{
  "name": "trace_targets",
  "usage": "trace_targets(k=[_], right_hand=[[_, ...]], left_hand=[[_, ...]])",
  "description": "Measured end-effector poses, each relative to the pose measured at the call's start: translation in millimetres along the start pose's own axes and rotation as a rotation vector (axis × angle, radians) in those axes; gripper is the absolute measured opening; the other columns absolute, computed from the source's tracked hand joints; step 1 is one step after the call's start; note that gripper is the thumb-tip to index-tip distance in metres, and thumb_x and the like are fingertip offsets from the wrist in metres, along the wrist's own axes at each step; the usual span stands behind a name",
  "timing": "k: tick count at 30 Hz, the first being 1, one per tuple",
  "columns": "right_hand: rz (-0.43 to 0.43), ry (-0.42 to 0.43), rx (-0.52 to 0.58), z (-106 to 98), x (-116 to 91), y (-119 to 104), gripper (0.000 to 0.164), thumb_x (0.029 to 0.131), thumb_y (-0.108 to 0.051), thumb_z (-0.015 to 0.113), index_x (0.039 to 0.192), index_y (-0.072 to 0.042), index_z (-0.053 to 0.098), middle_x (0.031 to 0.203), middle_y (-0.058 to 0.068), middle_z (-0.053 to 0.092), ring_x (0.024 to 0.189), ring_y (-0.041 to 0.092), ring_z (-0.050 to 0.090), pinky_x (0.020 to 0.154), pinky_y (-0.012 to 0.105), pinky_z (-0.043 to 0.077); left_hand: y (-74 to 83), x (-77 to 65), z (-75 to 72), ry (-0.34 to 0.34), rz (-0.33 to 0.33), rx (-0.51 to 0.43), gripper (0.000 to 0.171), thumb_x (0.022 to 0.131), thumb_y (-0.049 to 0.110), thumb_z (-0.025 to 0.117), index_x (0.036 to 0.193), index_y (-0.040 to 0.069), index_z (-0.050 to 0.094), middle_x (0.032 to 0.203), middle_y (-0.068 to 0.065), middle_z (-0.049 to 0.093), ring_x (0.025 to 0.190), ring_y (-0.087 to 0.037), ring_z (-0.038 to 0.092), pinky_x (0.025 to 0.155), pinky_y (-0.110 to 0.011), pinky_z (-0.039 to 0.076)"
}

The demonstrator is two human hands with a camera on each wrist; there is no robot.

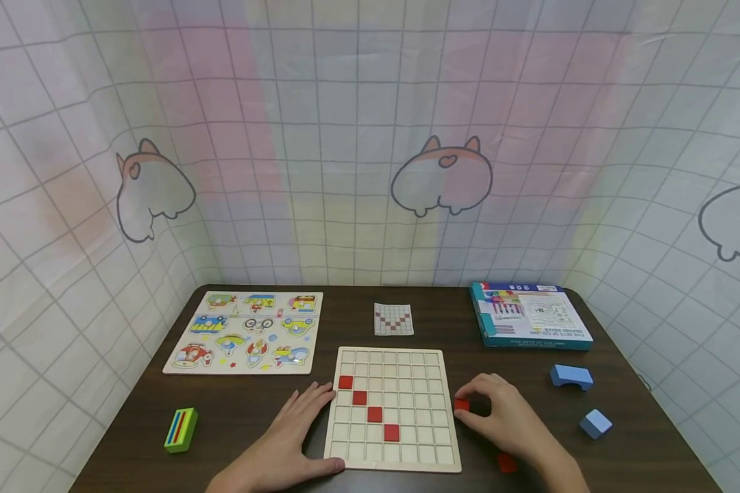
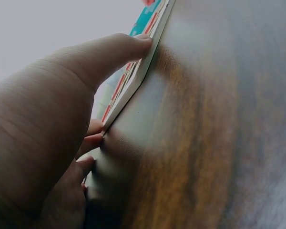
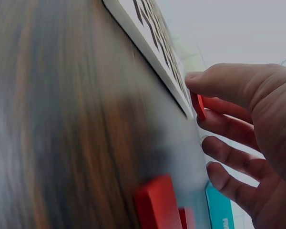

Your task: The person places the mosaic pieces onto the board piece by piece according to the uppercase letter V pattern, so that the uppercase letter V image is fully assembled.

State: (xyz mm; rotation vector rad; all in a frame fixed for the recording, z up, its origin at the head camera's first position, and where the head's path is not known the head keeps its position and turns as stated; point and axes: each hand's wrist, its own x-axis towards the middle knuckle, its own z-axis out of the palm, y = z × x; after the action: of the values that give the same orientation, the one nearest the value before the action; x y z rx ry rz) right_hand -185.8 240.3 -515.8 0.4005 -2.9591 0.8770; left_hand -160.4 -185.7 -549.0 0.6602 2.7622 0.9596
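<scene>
A pale wooden grid board lies flat on the table, with several red square tiles set in its cells in a diagonal from upper left to lower middle. My left hand rests at the board's lower left, fingers reaching along the left edge and thumb touching the near corner. Beside the right edge, my right hand pinches another red tile between thumb and fingertips. Under the right forearm more red shows on the table; up close it looks like at least two red tiles, blurred.
Behind the board lies a small printed pattern card. A vehicle picture puzzle is at back left, a green block with coloured strips nearer. On the right are a boxed set, a blue arch block and a blue cube.
</scene>
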Motion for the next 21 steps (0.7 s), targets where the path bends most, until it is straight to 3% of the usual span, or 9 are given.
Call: trace_targets(k=[9, 21], right_hand=[[-0.063, -0.059, 0.060, 11.0, 6.7, -18.0, 0.022, 0.094, -0.044, 0.089, 0.112, -0.035, 0.080, 0.109, -0.021, 0.070, 0.108, 0.008, 0.060, 0.099, 0.038, 0.061], [-0.153, -0.073, 0.118, 35.7, 14.4, -40.5, 0.015, 0.093, -0.037, 0.091, 0.104, -0.037, 0.080, 0.109, -0.024, 0.070, 0.105, 0.008, 0.058, 0.091, 0.029, 0.058]], left_hand=[[0.6, -0.7, 0.5, 0.015, 0.014, 0.005, 0.116, 0.082, 0.080, 0.084, 0.172, 0.021, 0.040, 0.181, -0.003, 0.037, 0.172, -0.037, 0.026, 0.140, -0.066, 0.014], [-1.5, 0.5, 1.4, -0.005, -0.012, 0.021, 0.117, 0.082, 0.083, 0.082, 0.173, 0.023, 0.039, 0.181, 0.001, 0.035, 0.173, -0.032, 0.024, 0.142, -0.065, 0.012]])
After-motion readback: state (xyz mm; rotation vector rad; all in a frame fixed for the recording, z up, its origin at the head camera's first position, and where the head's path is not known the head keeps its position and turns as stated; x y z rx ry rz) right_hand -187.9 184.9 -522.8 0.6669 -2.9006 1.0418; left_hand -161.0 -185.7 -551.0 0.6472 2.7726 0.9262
